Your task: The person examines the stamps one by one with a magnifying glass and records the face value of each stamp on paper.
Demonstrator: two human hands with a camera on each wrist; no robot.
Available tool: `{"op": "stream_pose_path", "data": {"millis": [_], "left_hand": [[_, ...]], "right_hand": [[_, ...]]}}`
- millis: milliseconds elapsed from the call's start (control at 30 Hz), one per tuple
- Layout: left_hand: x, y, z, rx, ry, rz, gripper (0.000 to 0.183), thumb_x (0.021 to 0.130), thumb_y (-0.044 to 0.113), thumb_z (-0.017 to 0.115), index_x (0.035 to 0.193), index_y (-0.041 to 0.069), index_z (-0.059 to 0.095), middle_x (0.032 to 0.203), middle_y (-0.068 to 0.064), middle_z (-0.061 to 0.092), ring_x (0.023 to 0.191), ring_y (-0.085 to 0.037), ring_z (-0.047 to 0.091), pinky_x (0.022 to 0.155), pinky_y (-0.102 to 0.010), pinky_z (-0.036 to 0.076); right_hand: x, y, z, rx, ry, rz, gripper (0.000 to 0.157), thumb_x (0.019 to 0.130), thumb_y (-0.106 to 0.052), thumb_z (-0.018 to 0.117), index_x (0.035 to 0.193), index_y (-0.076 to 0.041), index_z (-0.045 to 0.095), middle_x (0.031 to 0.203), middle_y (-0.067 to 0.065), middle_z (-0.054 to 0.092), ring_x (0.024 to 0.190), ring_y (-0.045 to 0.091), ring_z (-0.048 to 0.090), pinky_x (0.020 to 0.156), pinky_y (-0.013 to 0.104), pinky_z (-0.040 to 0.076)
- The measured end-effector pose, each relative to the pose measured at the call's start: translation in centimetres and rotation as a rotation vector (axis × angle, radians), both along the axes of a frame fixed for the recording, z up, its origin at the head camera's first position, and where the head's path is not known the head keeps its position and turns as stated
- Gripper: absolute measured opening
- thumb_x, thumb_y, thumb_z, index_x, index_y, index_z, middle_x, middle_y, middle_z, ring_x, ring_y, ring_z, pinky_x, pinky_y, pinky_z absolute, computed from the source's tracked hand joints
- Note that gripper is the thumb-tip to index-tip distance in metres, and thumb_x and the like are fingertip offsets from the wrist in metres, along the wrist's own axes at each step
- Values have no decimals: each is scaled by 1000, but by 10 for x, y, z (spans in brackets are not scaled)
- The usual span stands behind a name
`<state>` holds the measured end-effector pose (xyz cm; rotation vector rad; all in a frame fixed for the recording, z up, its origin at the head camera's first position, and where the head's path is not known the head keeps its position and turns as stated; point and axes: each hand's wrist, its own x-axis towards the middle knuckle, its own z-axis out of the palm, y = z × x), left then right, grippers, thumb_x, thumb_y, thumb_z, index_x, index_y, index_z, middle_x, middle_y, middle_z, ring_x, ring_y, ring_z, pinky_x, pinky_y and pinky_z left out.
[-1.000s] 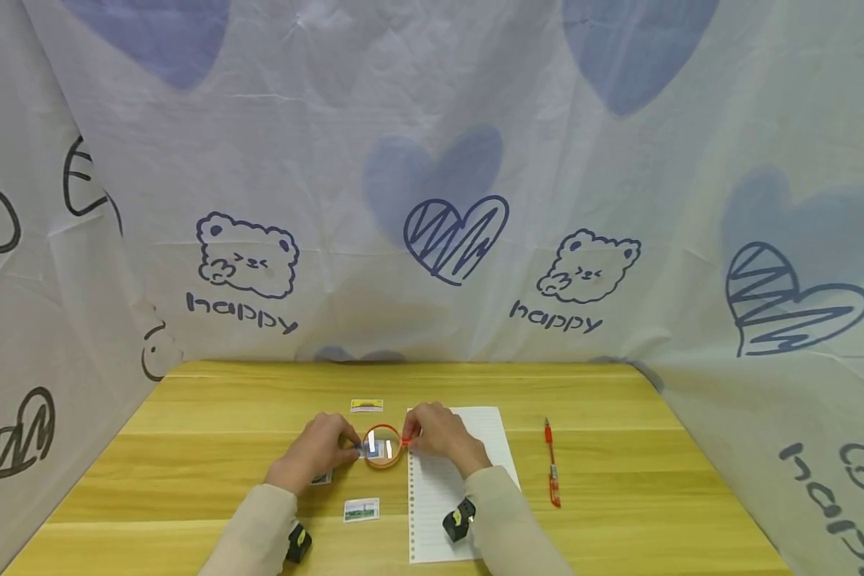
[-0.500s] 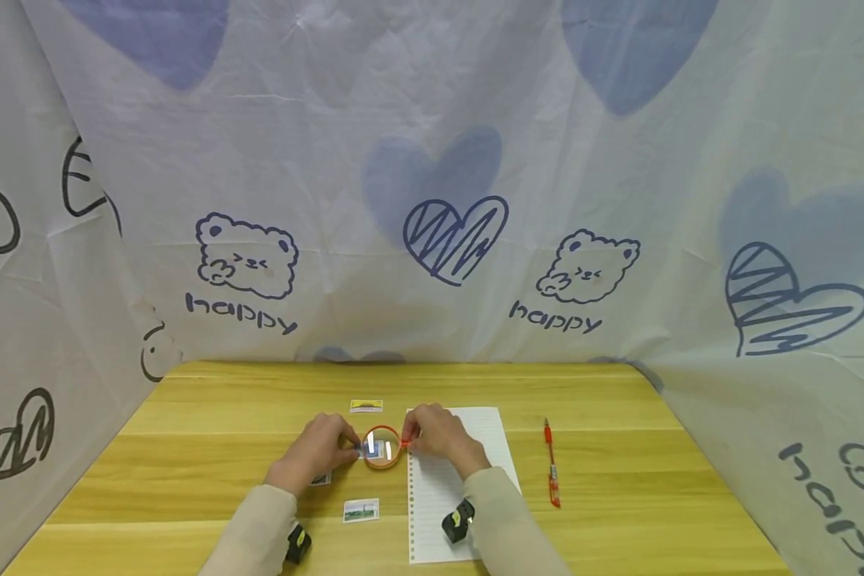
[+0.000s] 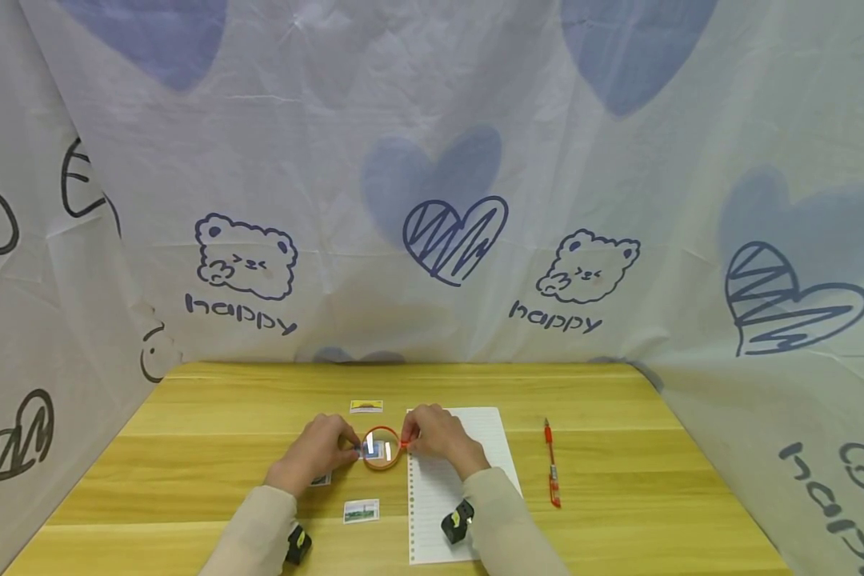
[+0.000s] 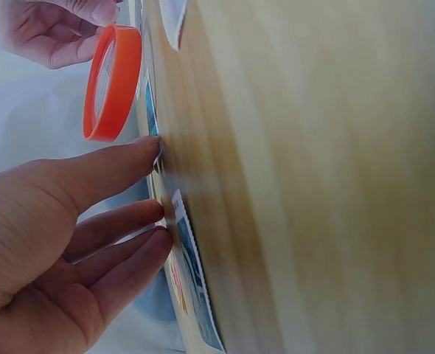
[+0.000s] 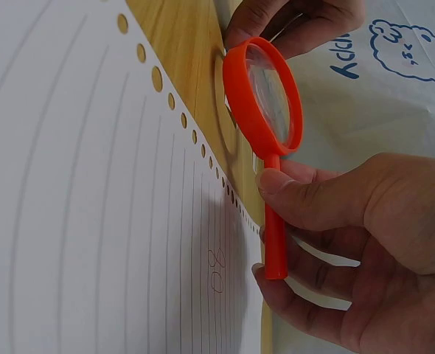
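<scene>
In the head view, my right hand grips the short handle of a magnifying glass with an orange-red rim, thumb against fingers. Its lens is tilted over the tabletop in the right wrist view. Through the lens shows a blue-and-white postage stamp. My left hand holds that stamp's left end down at the table, thumb and fingertips around it. Another postage stamp lies beside the left fingers, mostly hidden by the hand in the head view.
A yellow stamp lies farther back, and a green landscape stamp nearer. Lined, punched paper lies under the right forearm, with red writing on it. A red pen lies to the right. Printed cloth hangs behind the table.
</scene>
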<state>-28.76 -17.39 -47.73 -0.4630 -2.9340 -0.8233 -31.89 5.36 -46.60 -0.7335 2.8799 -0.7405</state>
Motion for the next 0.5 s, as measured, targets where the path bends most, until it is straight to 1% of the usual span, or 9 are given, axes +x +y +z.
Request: {"op": "stream_pose_path", "data": {"millis": [200,433,500], "left_hand": [[-1,-1,0,-8,15,-12,10,80,5,86,89,7,82,95,-6,79,88,-20,68,84,-43,58],[-1,-1,-1,-4,20,-7,10,80,6,87,88,8,82,95,-6,79,91,-23,70,88,-47,58],[-2,-1,-1,-4,20,-8,10,79,5,87,88,8,82,95,-6,79,90,-23,70,87,-46,58]], "right_hand": [[0,0,0,-3,4,2,16,82,-2,82,81,-14,73,75,-6,64,70,7,52,64,25,41],[0,-1,1,-4,-12,-7,15,83,-1,81,82,-14,73,76,-5,64,72,8,52,66,26,42],[1,-1,2,-6,-14,-7,15,83,-1,81,82,-14,73,76,-4,65,72,8,52,66,26,42]]}}
